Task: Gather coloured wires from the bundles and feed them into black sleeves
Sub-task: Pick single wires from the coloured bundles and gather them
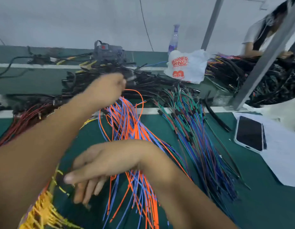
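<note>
Left hand at black sleeves; bag reads "SUPER WINGS".

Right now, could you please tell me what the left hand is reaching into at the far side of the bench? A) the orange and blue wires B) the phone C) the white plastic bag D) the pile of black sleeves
D: the left hand is stretched out to the black sleeves, fingers at a sleeve end, well away from the bag and the phone.
</note>
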The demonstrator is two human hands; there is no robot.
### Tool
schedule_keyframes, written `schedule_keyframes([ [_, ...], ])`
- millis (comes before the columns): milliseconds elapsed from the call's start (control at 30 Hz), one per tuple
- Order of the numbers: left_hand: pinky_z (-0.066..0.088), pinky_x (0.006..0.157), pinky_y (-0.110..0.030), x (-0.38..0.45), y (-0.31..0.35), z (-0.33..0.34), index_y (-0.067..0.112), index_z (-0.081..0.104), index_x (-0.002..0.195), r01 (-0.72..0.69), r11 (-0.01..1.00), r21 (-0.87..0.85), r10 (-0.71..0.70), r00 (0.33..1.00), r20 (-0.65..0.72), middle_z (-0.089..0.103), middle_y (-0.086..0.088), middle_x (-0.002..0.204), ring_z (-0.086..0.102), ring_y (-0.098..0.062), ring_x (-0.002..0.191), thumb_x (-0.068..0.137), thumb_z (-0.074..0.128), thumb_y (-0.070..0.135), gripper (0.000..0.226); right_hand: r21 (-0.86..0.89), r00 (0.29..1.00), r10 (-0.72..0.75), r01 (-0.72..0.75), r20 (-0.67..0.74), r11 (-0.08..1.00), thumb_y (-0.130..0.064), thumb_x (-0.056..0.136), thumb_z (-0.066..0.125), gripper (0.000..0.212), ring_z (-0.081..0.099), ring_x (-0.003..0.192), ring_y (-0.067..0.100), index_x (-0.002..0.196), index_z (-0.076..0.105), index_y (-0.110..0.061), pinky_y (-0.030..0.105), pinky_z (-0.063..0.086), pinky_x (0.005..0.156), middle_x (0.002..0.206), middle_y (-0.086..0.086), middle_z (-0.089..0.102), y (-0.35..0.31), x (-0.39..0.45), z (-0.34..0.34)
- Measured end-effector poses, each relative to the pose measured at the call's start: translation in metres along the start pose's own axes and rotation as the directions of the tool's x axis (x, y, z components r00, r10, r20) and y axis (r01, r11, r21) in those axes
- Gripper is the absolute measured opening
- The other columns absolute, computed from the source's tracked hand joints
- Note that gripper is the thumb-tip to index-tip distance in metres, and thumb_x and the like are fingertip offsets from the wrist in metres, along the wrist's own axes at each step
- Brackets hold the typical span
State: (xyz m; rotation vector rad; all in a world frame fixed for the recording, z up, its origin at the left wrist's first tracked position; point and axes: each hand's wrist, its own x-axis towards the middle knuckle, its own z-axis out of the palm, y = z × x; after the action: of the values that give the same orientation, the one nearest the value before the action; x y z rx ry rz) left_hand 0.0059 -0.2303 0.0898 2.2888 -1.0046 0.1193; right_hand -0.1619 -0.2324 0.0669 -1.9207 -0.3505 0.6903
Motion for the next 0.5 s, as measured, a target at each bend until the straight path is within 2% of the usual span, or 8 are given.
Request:
schedule_keyframes([
  [100,0.033,0.064,-0.030,-0.029,0.018,0.066,-0.001,0.057,0.085,0.166,0.939,-0.302,-0.117,0.978,0.176,0.049,-0.011,0.066,0.043,-0.023,0.068,0.102,0.039,0.012,0.028,-0.384,0.976,-0.055,-0.030,-0.209,0.923,-0.023,0.098,0.049,0.032,0.065,0.069,0.018,0.089,0.070,-0.001,0.027,0.056,0.078,0.081,0.008,0.073,-0.004,-0.026,-0.021],
  [133,0.039,0.071,-0.029,-0.039,0.030,0.090,-0.009,0.060,0.091,0.272,0.892,-0.361,-0.233,0.961,0.150,0.051,-0.008,0.068,0.045,-0.020,0.069,0.101,0.037,0.003,0.028,-0.370,0.935,-0.071,-0.067,-0.347,0.927,-0.027,0.096,0.051,0.032,0.062,0.060,0.012,0.084,0.072,-0.005,0.020,0.054,0.071,0.071,0.002,0.071,0.001,-0.037,-0.031],
  [167,0.044,0.075,-0.029,-0.051,0.040,0.108,-0.011,0.059,0.088,0.465,0.766,-0.443,-0.480,0.873,0.086,0.053,-0.007,0.068,0.047,-0.014,0.065,0.098,0.034,-0.005,0.028,-0.282,0.864,-0.077,-0.078,-0.498,0.956,-0.028,0.095,0.053,0.032,0.058,0.052,0.008,0.079,0.071,-0.007,0.017,0.052,0.064,0.063,-0.001,0.066,0.011,-0.047,-0.041],
  [200,0.046,0.067,-0.027,-0.062,0.043,0.122,-0.003,0.057,0.077,0.594,0.648,-0.476,-0.626,0.772,0.111,0.051,-0.004,0.061,0.046,-0.009,0.056,0.094,0.035,-0.006,0.028,-0.190,0.743,-0.057,-0.096,-0.667,0.977,-0.028,0.092,0.054,0.032,0.053,0.047,0.006,0.073,0.068,-0.007,0.017,0.049,0.055,0.058,-0.002,0.060,0.025,-0.056,-0.052],
  [267,0.030,0.039,-0.016,-0.076,0.036,0.141,0.017,0.042,0.066,0.458,0.391,-0.799,-0.520,0.826,0.219,0.036,0.007,0.043,0.030,-0.005,0.034,0.093,0.038,0.010,0.029,-0.079,0.402,0.042,-0.279,-0.915,0.957,-0.034,0.087,0.052,0.032,0.052,0.052,0.012,0.072,0.060,-0.007,0.025,0.045,0.053,0.055,-0.003,0.053,0.065,-0.067,-0.076],
  [333,0.018,0.035,-0.011,-0.080,0.029,0.135,0.019,0.035,0.067,0.295,0.310,-0.904,-0.453,0.882,0.132,0.029,0.011,0.039,0.022,-0.004,0.031,0.101,0.031,0.017,0.035,0.071,0.164,0.180,-0.517,-0.970,0.853,-0.037,0.089,0.052,0.026,0.059,0.075,0.023,0.086,0.059,-0.012,0.035,0.048,0.070,0.077,0.001,0.062,0.107,-0.075,-0.094],
  [400,0.018,0.036,-0.016,-0.079,0.029,0.138,0.018,0.035,0.066,0.264,0.355,-0.897,-0.439,0.894,0.090,0.028,0.010,0.042,0.021,-0.005,0.035,0.103,0.032,0.018,0.036,0.131,0.121,0.304,-0.709,-0.945,0.693,-0.045,0.091,0.055,0.040,0.056,0.103,0.030,0.111,0.054,-0.010,0.039,0.045,0.086,0.111,0.010,0.058,0.141,-0.078,-0.094],
  [500,0.016,0.036,-0.016,-0.082,0.035,0.140,0.014,0.042,0.070,0.309,0.326,-0.893,-0.416,0.895,0.157,0.027,0.011,0.041,0.019,-0.004,0.034,0.100,0.033,0.011,0.031,-0.012,0.121,0.172,-0.849,-0.978,0.529,-0.045,0.095,0.054,0.048,0.051,0.112,0.033,0.124,0.046,-0.007,0.038,0.041,0.089,0.122,0.013,0.052,0.169,-0.075,-0.086],
])
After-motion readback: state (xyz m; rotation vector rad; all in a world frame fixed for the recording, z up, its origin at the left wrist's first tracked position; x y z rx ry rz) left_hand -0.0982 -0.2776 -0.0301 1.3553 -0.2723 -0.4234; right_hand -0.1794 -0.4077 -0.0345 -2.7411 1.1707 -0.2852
